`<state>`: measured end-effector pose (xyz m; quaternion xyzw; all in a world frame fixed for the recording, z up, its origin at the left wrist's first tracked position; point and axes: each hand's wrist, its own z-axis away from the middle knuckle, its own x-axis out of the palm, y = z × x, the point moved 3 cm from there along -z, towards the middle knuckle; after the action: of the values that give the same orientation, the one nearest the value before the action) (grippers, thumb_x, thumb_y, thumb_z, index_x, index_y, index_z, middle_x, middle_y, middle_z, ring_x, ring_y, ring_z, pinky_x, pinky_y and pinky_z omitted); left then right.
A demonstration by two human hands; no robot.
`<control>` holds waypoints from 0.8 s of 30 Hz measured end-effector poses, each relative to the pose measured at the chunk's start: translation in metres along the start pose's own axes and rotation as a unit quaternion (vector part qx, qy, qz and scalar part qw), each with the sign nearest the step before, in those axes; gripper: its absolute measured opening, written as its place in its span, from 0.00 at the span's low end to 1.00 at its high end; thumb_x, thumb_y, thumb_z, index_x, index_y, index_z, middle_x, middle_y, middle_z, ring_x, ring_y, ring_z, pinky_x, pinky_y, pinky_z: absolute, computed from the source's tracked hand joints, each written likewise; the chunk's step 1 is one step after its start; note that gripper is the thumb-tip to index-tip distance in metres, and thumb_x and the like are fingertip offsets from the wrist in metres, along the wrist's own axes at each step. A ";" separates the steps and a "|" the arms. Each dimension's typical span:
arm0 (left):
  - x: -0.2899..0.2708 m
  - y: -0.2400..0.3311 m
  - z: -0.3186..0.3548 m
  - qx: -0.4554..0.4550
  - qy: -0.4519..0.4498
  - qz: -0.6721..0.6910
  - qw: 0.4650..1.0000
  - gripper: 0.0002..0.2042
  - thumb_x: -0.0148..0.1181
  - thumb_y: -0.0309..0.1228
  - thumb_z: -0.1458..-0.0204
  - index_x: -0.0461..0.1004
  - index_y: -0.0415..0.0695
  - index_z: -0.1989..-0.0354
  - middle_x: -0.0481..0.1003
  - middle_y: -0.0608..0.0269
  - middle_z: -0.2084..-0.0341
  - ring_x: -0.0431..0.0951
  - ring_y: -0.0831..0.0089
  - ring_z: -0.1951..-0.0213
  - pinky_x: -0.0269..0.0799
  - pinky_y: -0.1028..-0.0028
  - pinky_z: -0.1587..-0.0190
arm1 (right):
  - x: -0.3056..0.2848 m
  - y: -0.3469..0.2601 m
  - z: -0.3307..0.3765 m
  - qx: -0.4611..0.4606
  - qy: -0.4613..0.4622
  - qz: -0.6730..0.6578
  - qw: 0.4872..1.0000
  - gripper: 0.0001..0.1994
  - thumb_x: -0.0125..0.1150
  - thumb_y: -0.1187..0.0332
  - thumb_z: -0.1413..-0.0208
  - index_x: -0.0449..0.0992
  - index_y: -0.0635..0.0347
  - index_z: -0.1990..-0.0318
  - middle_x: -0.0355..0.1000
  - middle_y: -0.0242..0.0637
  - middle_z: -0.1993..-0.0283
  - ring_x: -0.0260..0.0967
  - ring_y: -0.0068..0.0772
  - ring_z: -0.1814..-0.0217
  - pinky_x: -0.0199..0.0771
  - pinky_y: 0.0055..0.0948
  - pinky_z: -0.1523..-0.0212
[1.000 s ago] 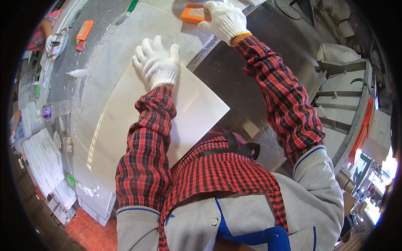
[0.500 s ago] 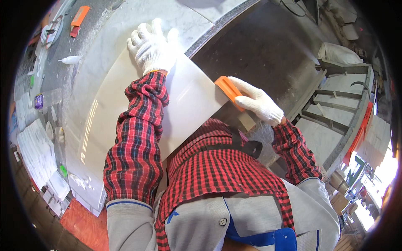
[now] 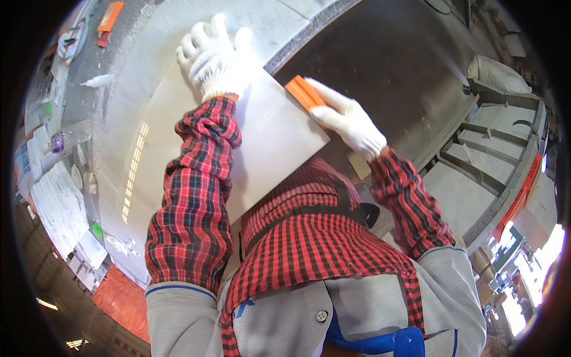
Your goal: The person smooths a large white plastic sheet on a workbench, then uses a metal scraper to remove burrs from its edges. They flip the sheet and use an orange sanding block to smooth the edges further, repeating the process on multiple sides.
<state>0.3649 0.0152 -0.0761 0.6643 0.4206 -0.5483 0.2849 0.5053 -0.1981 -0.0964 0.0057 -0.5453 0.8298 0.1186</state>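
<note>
A glossy white slab [image 3: 273,131] lies in front of me, with one corner pointing toward my right side. My left hand [image 3: 213,59], in a white knitted glove, rests flat near its far edge with the fingers spread. In my right hand [image 3: 351,122], gloved the same way, is an orange sanding block [image 3: 304,94], thumb on the near side and fingers along the back. The block is pressed against the slab's right edge, between the far corner and the near right one. Its working face is hidden.
A grey-white stone bench top [image 3: 267,30] lies beyond the slab. Another orange block [image 3: 109,16] sits at the far left, near a white nozzle-like piece [image 3: 98,80]. White sheets [image 3: 59,205] are stacked at left. A metal rack [image 3: 493,149] stands at right.
My right hand has slid the orange sanding block along the slab's right edge, away from my body and leftward. The left hand stays flat on the slab. The view has shifted slightly.
</note>
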 end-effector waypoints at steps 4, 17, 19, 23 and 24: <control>0.004 -0.001 0.004 -0.013 -0.016 -0.001 1.000 0.29 0.48 0.57 0.38 0.64 0.53 0.33 0.65 0.49 0.38 0.61 0.52 0.35 0.50 0.51 0.31 | -0.015 0.000 0.045 0.072 -0.024 -0.007 0.997 0.32 0.64 0.63 0.41 0.65 0.62 0.30 0.65 0.43 0.31 0.62 0.33 0.29 0.58 0.34 0.29; -0.012 0.013 0.003 -0.002 -0.026 0.020 0.999 0.29 0.46 0.57 0.38 0.65 0.53 0.35 0.64 0.51 0.38 0.62 0.52 0.37 0.51 0.52 0.32 | -0.064 0.034 0.071 0.049 0.282 0.046 0.957 0.34 0.62 0.56 0.39 0.62 0.60 0.29 0.73 0.38 0.41 0.72 0.23 0.50 0.72 0.23 0.52; -0.010 0.013 0.007 0.019 0.025 0.011 0.999 0.29 0.45 0.56 0.38 0.65 0.50 0.36 0.64 0.49 0.39 0.62 0.52 0.38 0.51 0.51 0.34 | -0.033 0.042 0.104 0.068 0.263 -0.095 0.957 0.36 0.60 0.54 0.38 0.56 0.54 0.26 0.68 0.34 0.37 0.68 0.25 0.44 0.72 0.30 0.49; -0.002 0.012 0.003 0.074 0.015 0.052 0.996 0.30 0.41 0.58 0.37 0.65 0.54 0.34 0.60 0.54 0.33 0.58 0.52 0.34 0.48 0.49 0.32 | 0.036 0.057 0.126 0.045 0.252 -0.359 0.898 0.37 0.60 0.54 0.38 0.52 0.47 0.25 0.66 0.30 0.40 0.69 0.29 0.47 0.72 0.36 0.47; 0.002 0.012 0.003 0.078 0.023 0.050 0.995 0.30 0.41 0.58 0.37 0.65 0.54 0.34 0.60 0.54 0.33 0.58 0.52 0.34 0.48 0.49 0.32 | 0.046 0.058 0.126 0.033 0.259 -0.354 0.898 0.39 0.61 0.53 0.38 0.50 0.46 0.24 0.64 0.32 0.39 0.69 0.32 0.46 0.72 0.37 0.47</control>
<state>0.3745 0.0073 -0.0796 0.7173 0.3496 -0.5486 0.2497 0.4342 -0.3251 -0.0910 -0.0127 -0.4294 0.7231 0.5409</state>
